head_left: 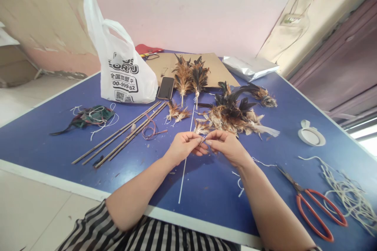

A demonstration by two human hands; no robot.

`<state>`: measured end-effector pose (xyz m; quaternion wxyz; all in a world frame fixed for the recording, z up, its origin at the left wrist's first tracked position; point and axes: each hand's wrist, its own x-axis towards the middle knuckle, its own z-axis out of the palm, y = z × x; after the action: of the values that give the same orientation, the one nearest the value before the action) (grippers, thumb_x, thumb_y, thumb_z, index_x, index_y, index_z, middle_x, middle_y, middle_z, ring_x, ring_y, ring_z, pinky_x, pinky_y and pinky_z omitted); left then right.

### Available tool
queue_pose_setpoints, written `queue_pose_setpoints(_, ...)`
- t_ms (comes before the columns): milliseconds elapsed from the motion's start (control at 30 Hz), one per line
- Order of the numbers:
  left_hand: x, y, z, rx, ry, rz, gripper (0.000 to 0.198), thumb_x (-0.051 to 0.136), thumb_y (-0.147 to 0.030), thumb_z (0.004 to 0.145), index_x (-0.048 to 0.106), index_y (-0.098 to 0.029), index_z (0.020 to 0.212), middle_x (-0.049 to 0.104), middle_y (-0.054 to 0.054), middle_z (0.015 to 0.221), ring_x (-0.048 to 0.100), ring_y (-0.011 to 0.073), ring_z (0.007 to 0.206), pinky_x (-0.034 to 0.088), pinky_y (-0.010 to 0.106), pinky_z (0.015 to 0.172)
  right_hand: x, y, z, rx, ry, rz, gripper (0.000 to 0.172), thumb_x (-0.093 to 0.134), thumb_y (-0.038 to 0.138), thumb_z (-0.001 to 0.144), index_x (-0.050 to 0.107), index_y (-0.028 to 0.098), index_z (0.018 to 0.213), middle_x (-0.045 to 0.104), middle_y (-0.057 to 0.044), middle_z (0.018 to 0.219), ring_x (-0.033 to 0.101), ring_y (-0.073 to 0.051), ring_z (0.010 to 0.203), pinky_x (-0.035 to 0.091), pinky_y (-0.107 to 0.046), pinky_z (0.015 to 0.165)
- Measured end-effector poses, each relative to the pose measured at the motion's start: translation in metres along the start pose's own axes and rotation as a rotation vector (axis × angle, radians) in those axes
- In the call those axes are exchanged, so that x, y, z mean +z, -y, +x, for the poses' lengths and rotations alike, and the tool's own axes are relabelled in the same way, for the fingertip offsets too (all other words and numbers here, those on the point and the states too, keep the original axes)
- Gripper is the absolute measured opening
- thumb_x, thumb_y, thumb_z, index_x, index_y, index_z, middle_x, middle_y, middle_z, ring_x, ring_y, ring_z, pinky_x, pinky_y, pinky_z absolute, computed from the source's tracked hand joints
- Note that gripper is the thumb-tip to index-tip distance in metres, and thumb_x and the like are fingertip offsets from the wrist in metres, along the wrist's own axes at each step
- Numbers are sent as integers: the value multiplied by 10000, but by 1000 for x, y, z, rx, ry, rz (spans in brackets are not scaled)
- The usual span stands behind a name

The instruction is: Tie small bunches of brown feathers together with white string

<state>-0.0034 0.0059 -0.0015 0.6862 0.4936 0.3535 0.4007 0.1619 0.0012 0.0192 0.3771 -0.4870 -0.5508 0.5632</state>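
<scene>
My left hand (190, 145) and my right hand (225, 145) meet above the blue table, fingertips pinched together. Between them are thin stems that look like those of a small tuft of feathers (201, 127), whose pale brown tips show just beyond the fingers; the exact grip is partly hidden. Just past my right hand lies a loose pile of brown, cream and black feathers (232, 115). Two small tied feather tufts (178, 113) rest beyond my left hand. Farther back, two larger feather bundles on sticks (183, 78) lie side by side, partly on cardboard.
Several thin sticks (120, 141) and a purple cord (153, 129) lie left, near dark green material with string (96, 117). A white plastic bag (126, 62) stands behind, beside a phone (166, 88). Red-handled scissors (312, 204), tangled string (347, 192) and tape (311, 136) are right.
</scene>
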Motion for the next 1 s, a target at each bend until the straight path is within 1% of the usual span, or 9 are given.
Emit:
queue_pose_setpoints(167, 1, 1, 0, 5, 5, 5, 301, 584, -374, 706, 575, -91, 807, 667, 110, 739, 637, 169, 622, 500, 257, 560, 4, 0, 0, -26, -26, -45, 220, 629, 314, 648, 552, 145, 765, 550, 14, 589, 441, -64, 463, 344, -209, 457)
queue_pose_setpoints(367, 2, 1, -1, -13, 30, -2, 285, 571, -355, 722, 570, -84, 812, 665, 120, 736, 640, 180, 629, 503, 263, 560, 4, -2, 2, -37, -53, -70, 218, 622, 345, 648, 559, 145, 710, 522, 24, 548, 431, -66, 454, 343, -212, 455)
queue_pose_setpoints(467, 0, 1, -2, -8, 69, -28, 293, 568, -353, 725, 574, -84, 842, 666, 124, 758, 642, 191, 653, 507, 287, 591, 4, -3, 2, -36, -51, -76, 219, 617, 347, 652, 566, 142, 706, 523, 22, 543, 428, -66, 454, 342, -209, 452)
queue_pose_setpoints(567, -1, 3, -2, 0, 116, -25, 313, 617, -327, 687, 581, -83, 881, 667, 121, 765, 642, 203, 682, 508, 310, 624, 3, -3, 2, -39, -57, -63, 214, 619, 340, 646, 568, 137, 688, 517, 21, 532, 429, -68, 459, 347, -208, 451)
queue_pose_setpoints(667, -1, 5, 0, -11, 97, 6, 322, 646, -314, 660, 590, -81, 875, 667, 114, 735, 641, 196, 658, 506, 295, 598, 4, -3, 3, -39, -63, -46, 186, 617, 314, 645, 569, 137, 679, 514, 24, 521, 426, -67, 452, 343, -207, 442)
queue_pose_setpoints(833, 0, 6, 2, -9, 66, 17, 317, 599, -374, 696, 595, -86, 828, 667, 114, 737, 638, 178, 627, 502, 271, 563, 4, -4, 4, -33, -72, -51, 163, 613, 297, 647, 578, 140, 676, 511, 32, 515, 425, -65, 444, 342, -212, 444)
queue_pose_setpoints(1000, 0, 4, 1, -17, 57, 26, 325, 598, -386, 693, 593, -87, 820, 666, 112, 729, 638, 178, 626, 501, 266, 555, 3, -5, 4, -31, -69, -32, 170, 620, 304, 642, 582, 141, 674, 508, 34, 510, 422, -65, 440, 340, -214, 445)
